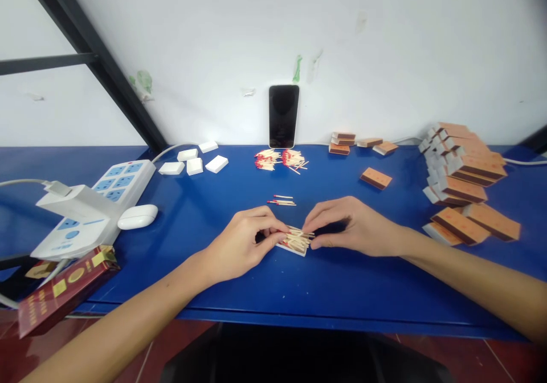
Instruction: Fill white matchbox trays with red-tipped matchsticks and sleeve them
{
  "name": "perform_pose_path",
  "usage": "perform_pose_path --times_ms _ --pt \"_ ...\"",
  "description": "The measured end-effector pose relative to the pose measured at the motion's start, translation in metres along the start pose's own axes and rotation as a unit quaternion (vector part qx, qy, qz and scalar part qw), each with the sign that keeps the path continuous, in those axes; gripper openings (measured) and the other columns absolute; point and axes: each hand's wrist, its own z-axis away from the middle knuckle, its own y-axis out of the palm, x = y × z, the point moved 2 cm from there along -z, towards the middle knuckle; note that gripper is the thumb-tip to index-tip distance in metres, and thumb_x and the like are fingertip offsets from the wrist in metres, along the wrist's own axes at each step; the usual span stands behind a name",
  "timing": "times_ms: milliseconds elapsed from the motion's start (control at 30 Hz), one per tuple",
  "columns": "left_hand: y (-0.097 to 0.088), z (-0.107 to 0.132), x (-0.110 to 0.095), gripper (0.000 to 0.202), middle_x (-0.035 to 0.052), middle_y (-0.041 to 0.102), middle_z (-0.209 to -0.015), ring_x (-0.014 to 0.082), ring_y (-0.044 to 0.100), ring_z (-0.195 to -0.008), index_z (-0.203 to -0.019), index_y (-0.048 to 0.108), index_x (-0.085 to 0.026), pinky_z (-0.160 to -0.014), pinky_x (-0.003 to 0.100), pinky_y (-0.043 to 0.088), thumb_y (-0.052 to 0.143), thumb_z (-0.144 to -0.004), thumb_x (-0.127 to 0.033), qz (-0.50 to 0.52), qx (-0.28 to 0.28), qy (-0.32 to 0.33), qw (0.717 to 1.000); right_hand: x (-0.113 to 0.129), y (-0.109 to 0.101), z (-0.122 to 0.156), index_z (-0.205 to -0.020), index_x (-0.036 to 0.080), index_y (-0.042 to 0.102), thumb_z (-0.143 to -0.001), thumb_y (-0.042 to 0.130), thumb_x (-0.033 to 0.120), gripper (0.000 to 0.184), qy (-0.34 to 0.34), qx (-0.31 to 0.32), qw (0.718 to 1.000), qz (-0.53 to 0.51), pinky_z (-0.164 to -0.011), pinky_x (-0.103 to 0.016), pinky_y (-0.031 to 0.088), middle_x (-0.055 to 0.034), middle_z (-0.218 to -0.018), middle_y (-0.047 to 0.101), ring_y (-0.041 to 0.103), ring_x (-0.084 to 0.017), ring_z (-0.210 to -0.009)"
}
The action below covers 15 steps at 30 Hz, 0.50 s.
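Note:
A white matchbox tray [294,250] rests on the blue table in front of me, filled with a loose heap of matches [299,238]. My left hand [245,239] pinches at the red-headed side of the heap, its fingertips hiding the tray's left end. At the opposite side, my right hand [348,226] has thumb and fingers curled around the bare stick ends, several of which stick out past the tray. Just beyond the tray lie a few loose matches [282,202]. Two piles of matches, a left pile [268,159] and a right pile [293,159], sit farther back.
Stacked orange matchboxes [474,169] stand at the right, with a single matchbox [376,178] nearer the middle. White trays [194,166] lie back left. A phone [284,116] leans on the wall. A power strip [123,186], white earbud case [137,216] and red box [68,289] occupy the left.

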Motion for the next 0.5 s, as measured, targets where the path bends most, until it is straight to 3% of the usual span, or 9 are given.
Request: perform_pose_path --times_ms 167,367,500 --pt "0.000 -0.001 -0.002 0.017 0.0021 0.064 -0.079 0.0117 0.059 -0.068 -0.100 0.074 -0.019 -0.063 0.024 0.049 0.060 -0.091 -0.022 -0.003 -0.015 -0.008 1.000 0.005 0.007 -0.002 -0.094 0.021 0.077 -0.087 0.069 0.034 0.017 -0.047 -0.005 0.997 0.067 -0.069 -0.026 0.056 -0.0039 -0.091 0.072 0.067 -0.013 -0.076" --pt "0.001 0.002 -0.004 0.020 0.0030 0.066 -0.079 0.0111 0.058 -0.065 -0.100 0.075 -0.017 -0.061 0.024 0.049 0.061 -0.091 -0.028 0.004 -0.015 -0.013 1.000 0.015 0.020 0.011 -0.097 0.017 0.074 -0.092 0.058 0.016 0.017 -0.098 -0.081 0.964 0.232 -0.073 -0.027 0.057 -0.0082 -0.096 0.072 0.068 -0.015 -0.082" --pt "0.002 0.002 -0.004 0.021 0.0037 0.067 -0.082 0.0111 0.060 -0.066 -0.102 0.075 -0.018 -0.061 0.024 0.050 0.061 -0.093 -0.030 -0.007 -0.020 -0.005 1.000 0.016 0.024 0.015 -0.098 0.019 0.073 -0.092 0.057 0.015 0.018 -0.112 -0.102 0.961 0.233 -0.072 -0.026 0.057 -0.0070 -0.095 0.072 0.068 -0.015 -0.081"
